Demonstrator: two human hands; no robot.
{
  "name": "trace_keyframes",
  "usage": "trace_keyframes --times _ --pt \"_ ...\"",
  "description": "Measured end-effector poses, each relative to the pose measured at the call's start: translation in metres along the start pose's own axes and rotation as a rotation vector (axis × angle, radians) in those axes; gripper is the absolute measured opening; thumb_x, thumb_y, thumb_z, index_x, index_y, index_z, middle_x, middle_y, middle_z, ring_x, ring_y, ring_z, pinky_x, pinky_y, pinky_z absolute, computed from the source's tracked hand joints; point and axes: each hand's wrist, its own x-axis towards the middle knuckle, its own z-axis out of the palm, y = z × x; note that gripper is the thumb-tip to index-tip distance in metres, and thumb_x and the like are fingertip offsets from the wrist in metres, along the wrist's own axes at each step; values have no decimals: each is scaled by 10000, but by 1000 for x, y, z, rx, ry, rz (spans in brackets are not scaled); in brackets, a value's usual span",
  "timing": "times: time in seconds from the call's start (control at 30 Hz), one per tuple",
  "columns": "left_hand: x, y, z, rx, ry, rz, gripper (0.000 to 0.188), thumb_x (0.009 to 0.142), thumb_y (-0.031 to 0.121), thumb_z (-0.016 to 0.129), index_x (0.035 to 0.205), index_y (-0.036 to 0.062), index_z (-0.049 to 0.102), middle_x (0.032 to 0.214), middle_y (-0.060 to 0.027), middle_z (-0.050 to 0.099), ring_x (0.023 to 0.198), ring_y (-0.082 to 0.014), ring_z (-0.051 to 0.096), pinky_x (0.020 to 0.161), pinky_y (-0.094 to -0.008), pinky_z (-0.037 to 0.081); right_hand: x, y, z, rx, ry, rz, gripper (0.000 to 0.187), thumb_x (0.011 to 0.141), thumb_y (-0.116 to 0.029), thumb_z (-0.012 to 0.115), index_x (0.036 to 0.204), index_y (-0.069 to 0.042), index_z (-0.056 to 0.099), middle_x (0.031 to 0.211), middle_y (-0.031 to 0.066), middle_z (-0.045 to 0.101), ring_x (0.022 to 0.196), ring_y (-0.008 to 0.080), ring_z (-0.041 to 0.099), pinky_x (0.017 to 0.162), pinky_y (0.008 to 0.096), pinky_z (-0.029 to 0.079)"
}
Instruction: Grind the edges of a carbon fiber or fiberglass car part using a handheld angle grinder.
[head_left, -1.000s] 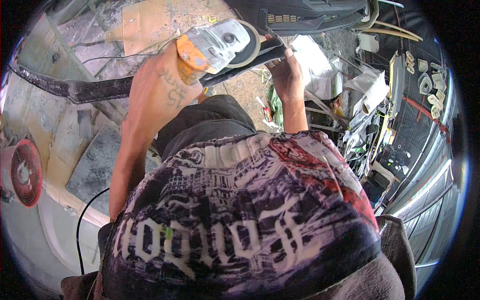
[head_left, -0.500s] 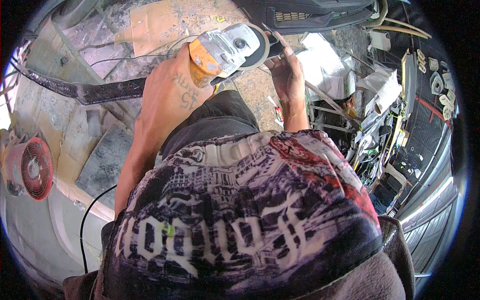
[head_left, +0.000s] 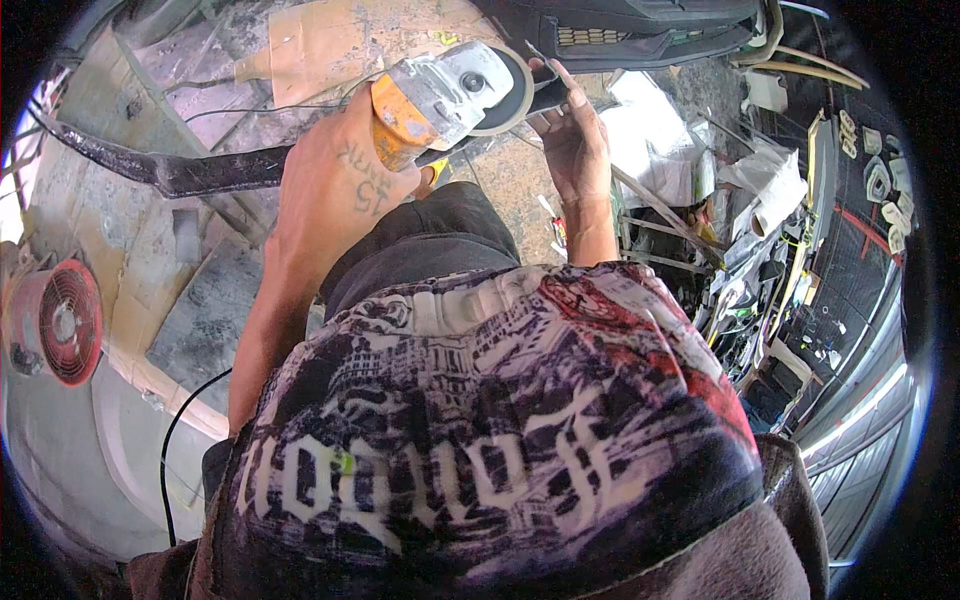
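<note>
My left hand [head_left: 340,170] is wrapped round the orange body of an angle grinder [head_left: 435,95] with a worn silver head. The grinder's round disc [head_left: 515,100] is right beside the end of a thin black part [head_left: 546,92]. My right hand [head_left: 580,145] grips that end, thumb and fingers closed on it from the right. A long black strip [head_left: 215,172] runs left from behind my left hand. Whether it joins the piece in my right hand is hidden by the grinder and my left hand.
A red round fan [head_left: 68,322] stands at the left. Flattened cardboard [head_left: 325,50] lies on the stained floor ahead. A black car bumper [head_left: 640,35] is at the far side. Scrap and white sheeting [head_left: 650,125] pile up to the right. A black cable [head_left: 170,460] hangs by my left side.
The grinder and my left hand have shifted slightly left. My right hand keeps its hold on the black part, nearly still. The whole view has tilted a little.
</note>
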Motion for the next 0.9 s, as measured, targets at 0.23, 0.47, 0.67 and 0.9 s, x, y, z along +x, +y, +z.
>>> trace_keyframes --times 0.23,0.47,0.67,0.9 --pt "3 2 0 -18 -21 -35 646 612 253 826 1146 12 556 894 -236 664 872 -422 628 749 -459 484 1 3 -3 14 6 7 618 974 -294 557 1418 97 378 1400 206 506 1252 293 539 1076 446 422" --pt "-1 -1 -4 41 -10 -26 741 642 442 841 1150 -9 544 894 -243 665 872 -438 632 750 -479 487 0 0 -1 -13 1 -8 616 974 -300 557 1419 90 383 1410 216 495 1256 298 535 1085 448 415" --pt "1 9 -14 103 -44 -126 533 704 181 757 1170 3 568 1004 -215 688 956 -393 660 821 -406 515 0 -1 0 49 -5 9 569 968 -275 580 1413 47 432 1325 148 561 1160 215 572 977 388 464" --pt "4 6 -8 28 -37 -13 701 643 418 844 1133 9 555 914 -230 671 889 -431 636 751 -470 486 -2 -1 5 -5 20 4 626 964 -319 568 1412 87 402 1409 214 498 1260 299 529 1089 458 399"
